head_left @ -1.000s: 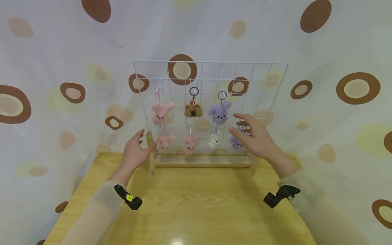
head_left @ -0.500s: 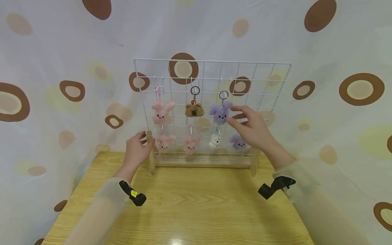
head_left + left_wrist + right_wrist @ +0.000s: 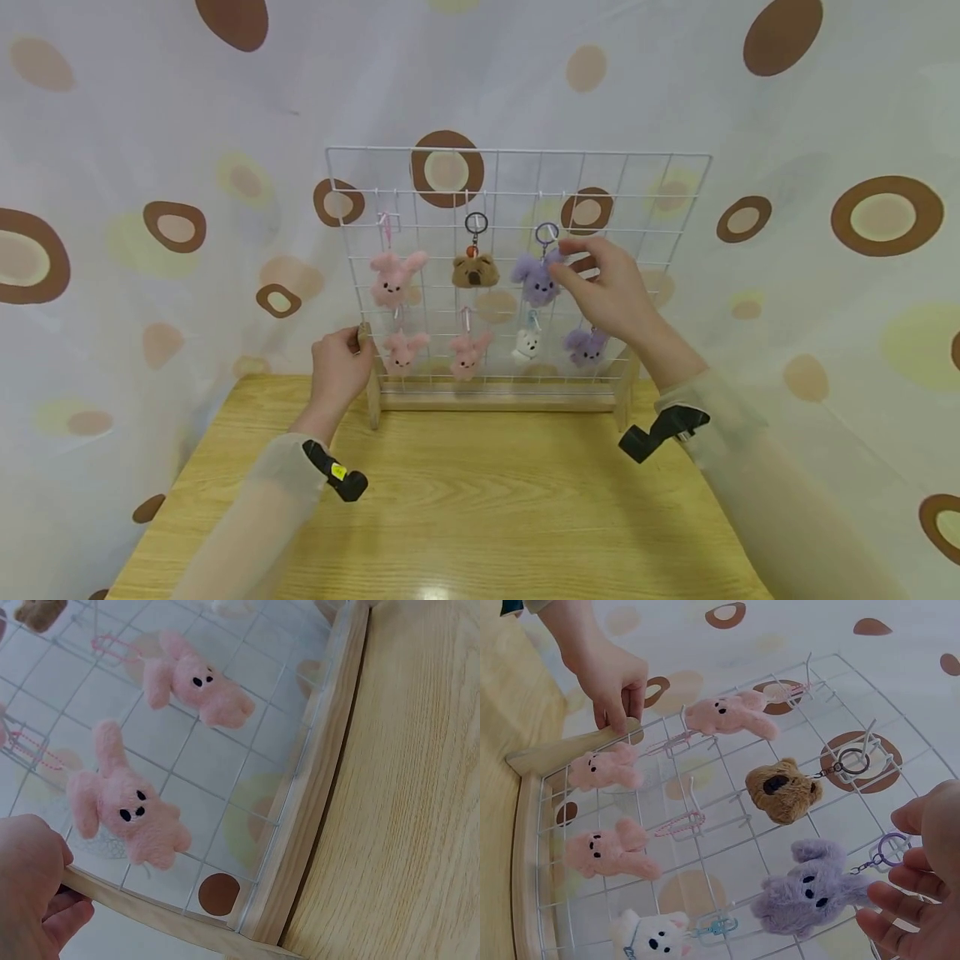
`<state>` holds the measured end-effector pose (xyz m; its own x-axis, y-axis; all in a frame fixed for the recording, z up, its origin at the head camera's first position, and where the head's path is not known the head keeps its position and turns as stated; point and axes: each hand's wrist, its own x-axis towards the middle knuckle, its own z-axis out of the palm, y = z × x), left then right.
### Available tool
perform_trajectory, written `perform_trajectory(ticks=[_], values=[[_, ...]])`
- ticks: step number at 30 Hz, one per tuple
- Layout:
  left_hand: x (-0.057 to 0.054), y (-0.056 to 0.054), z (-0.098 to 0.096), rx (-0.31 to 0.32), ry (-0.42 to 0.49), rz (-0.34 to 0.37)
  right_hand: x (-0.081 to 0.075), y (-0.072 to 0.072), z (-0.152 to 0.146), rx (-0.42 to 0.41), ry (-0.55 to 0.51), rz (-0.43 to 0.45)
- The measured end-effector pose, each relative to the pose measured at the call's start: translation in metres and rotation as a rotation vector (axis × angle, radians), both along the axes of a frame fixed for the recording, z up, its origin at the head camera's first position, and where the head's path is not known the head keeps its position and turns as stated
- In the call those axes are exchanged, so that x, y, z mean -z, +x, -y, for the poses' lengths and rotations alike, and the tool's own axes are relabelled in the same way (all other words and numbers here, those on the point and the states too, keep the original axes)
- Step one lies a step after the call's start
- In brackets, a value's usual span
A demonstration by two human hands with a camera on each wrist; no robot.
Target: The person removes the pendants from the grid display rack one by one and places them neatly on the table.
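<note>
My left hand [image 3: 341,367] pinches the top of the wooden post [image 3: 176,921] at the left end of a white wire grid rack [image 3: 517,152]. My right hand [image 3: 613,292] is at the upper purple rabbit plush keychain [image 3: 536,282], its thumb and fingers apart beside the plush's right ear. In the right wrist view, the fingertips [image 3: 889,900] lie close to that ear and the purple ring [image 3: 893,849]; whether they touch is unclear. The upper purple plush hangs from a hook by its ring. Below it hang a white plush [image 3: 527,343] and another purple plush [image 3: 586,346].
A brown bear plush [image 3: 475,271] hangs left of the upper purple one. Pink rabbit plushes [image 3: 392,279] hang at the left. The rack's wooden base bar [image 3: 495,402] stands on a wooden table [image 3: 465,492], before a spotted curtain [image 3: 525,75].
My right hand has moved left and up to the upper purple plush, uncovering the lower one. My left hand has come in to the left post and taken hold of its top.
</note>
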<state>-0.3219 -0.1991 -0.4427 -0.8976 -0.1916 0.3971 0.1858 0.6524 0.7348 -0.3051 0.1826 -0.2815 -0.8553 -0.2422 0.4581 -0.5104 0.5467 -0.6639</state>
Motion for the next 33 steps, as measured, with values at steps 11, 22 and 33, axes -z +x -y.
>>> perform_trajectory(ticks=[11,22,33], values=[[0.001,-0.002,-0.001,0.000,-0.039,-0.013,-0.006,-0.014,0.004,0.085,0.016,0.055],[-0.003,0.000,0.000,-0.002,-0.044,0.052,-0.017,-0.026,0.009,0.131,0.037,0.109],[-0.003,0.000,-0.002,0.002,-0.041,0.053,-0.017,-0.030,0.014,0.124,-0.036,0.064]])
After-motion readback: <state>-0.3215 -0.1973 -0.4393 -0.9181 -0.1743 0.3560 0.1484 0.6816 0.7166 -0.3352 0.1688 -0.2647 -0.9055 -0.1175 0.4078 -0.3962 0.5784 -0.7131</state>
